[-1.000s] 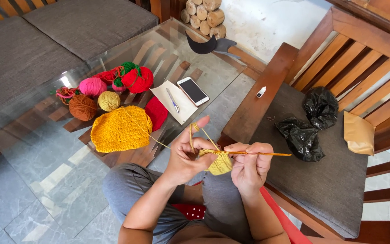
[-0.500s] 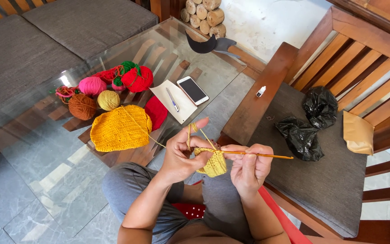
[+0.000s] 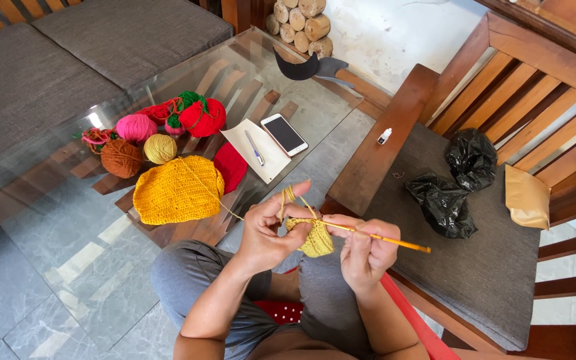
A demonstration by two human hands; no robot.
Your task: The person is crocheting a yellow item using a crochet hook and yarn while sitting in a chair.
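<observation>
Working: a small yellow crochet piece (image 3: pixel 316 239) sits low in the centre of the frame, held between both hands above the lap
Left hand (image 3: pixel 269 230): clenched on the piece's left edge, the yellow yarn strand (image 3: pixel 209 195) looped over the raised forefinger
Right hand (image 3: pixel 366 252): grasping the orange crochet hook (image 3: pixel 376 237) near its middle, the tip buried in the piece, the handle pointing to the right of the frame
Yarn path: the strand runs up and left from the forefinger toward the large yellow crocheted piece (image 3: pixel 178 189) on the glass bench (image 3: pixel 61 240)
Step, as I judge it: mid-stitch, hook inside a loop at the piece's top edge
Next move calls for: steady tension from the forefinger, and a small turn of the hook so it catches the strand without splitting it
Around: balls of yarn (image 3: pixel 147 137) in pink, brown, yellow and red at the upper left, a phone (image 3: pixel 285 134) and a pen on paper (image 3: pixel 256 149) beside them, two black bags (image 3: pixel 458 180) on the grey seat cushion at the right
</observation>
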